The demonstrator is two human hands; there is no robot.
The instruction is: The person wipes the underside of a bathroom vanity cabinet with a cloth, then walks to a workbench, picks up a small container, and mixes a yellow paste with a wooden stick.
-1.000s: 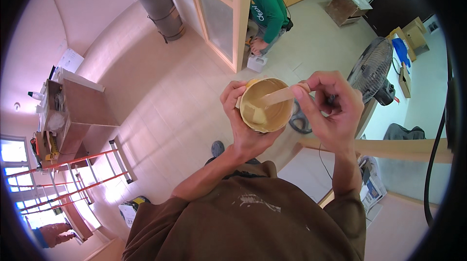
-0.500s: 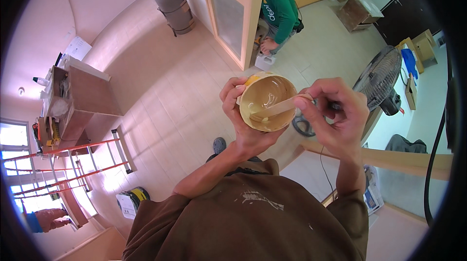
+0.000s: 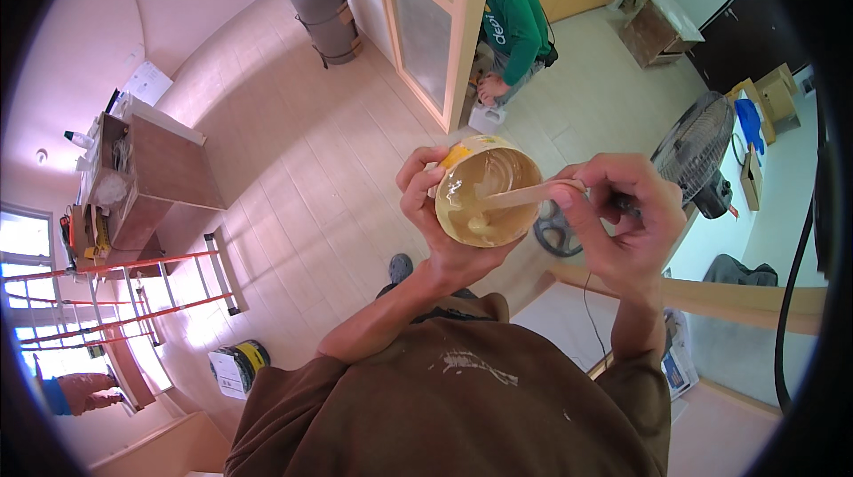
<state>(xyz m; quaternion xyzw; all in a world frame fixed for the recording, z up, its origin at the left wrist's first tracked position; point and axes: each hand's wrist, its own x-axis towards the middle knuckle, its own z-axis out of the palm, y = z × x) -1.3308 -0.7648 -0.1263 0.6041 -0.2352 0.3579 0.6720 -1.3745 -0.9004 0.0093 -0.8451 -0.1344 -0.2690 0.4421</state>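
Note:
My left hand (image 3: 426, 202) is wrapped round a round tub (image 3: 450, 160), its open mouth tilted toward me. Inside lies a glossy, pale yellowish liquid (image 3: 481, 226), pooled toward the near side and smeared on the wall. Between thumb and fingers my right hand (image 3: 622, 210) pinches a flat wooden stir stick (image 3: 524, 196). The stick reaches over the tub's right rim, with its far end dipped in the liquid. My left fingertips show at the tub's left rim; the rest of that grip is partly behind the tub.
A co-worker in a green top (image 3: 515, 19) crouches past a glazed wooden partition (image 3: 426, 42), a white jug (image 3: 487, 118) by their hands. A black fan (image 3: 697, 144) stands at right. An orange-railed ladder (image 3: 133, 326), a black-and-yellow bucket (image 3: 242, 369) and a brown cabinet (image 3: 173, 166) are at left.
The stick's dipped end has shifted within the tub, and my right hand has moved slightly right and down. The liquid has spread differently over the tub's wall.

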